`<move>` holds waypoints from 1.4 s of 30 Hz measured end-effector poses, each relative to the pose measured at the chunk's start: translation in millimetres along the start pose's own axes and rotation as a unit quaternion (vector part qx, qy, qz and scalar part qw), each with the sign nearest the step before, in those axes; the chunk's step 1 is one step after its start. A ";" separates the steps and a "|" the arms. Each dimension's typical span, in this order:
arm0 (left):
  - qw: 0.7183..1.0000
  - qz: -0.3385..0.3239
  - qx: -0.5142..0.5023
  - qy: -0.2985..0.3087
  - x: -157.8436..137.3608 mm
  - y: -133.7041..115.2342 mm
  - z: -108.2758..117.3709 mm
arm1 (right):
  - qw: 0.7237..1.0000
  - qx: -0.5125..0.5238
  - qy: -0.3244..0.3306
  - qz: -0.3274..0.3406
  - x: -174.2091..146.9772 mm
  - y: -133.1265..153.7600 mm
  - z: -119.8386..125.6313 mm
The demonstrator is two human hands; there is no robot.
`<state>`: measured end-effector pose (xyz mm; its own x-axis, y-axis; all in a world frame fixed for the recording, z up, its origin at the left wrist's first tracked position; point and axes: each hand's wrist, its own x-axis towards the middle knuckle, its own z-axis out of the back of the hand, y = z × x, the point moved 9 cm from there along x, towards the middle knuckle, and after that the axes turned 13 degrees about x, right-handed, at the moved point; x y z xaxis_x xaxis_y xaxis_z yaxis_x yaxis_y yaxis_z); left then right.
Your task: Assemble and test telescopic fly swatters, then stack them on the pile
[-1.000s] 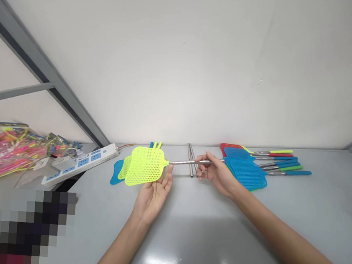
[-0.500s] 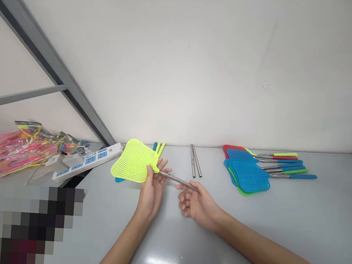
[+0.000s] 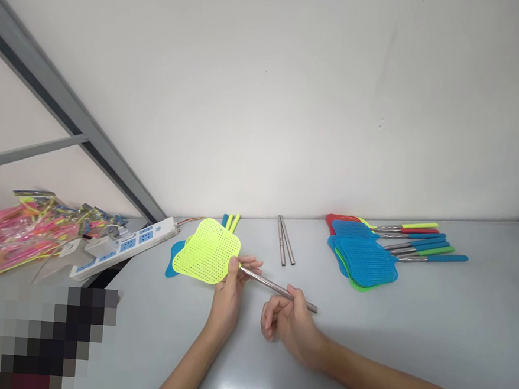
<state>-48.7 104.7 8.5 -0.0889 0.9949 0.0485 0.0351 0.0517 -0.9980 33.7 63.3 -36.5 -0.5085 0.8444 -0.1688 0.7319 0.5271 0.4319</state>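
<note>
Now tipping the metal tube (image 3: 269, 283) down to the R, approx level a sec ago! Free end back in view past the R hand (image 3: 292, 324), covered half a sec ago. Pinching the yel swatter head (image 3: 206, 253) at its neck w/ L hand (image 3: 227, 290): thumb in front, other fingers behind, stretched out, spread a bit. Gripping tube lightly in R hand btwn thumb and index, rest loosely curled, holding nothing else. Means, prob., work now centred on the joint, both parts under control. Can't tell how tube meets head behind that thumb.

Landmark: loose tubes (image 3: 281, 244). Holding yel swatter head L of & nearer than loose tubes; tube running from there past their near side, ending R of them.

Quick count: 1 head + 1 tube in hand. 2 loose tubes, crossing or touching at far end, can't tell which. L of those: 3 handles (image 3: 235, 221), 1 blue, 2 yel, plus 1 blue head (image 3: 172, 265) & some yel mesh, mostly hidden. R of those: stacked swatters (image 3: 365, 262), min 6 handles: 1 yel, 1 red, 1 green, 3 blue; exact no. unclear. Far L: 1 power strip (image 3: 135, 246), then pink bagged goods (image 3: 21, 231), uncountable.
</note>
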 end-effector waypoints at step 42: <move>1.000 0.006 0.019 0.024 -11.7 -8.5 -8.1 | 0.999 0.047 0.009 -0.021 4.7 3.7 3.8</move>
<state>-39.9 93.3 16.8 -0.0415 0.9984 0.0377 -0.0031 0.0376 -0.9993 35.8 69.6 -39.1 -0.5465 0.8204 -0.1684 0.7491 0.5687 0.3397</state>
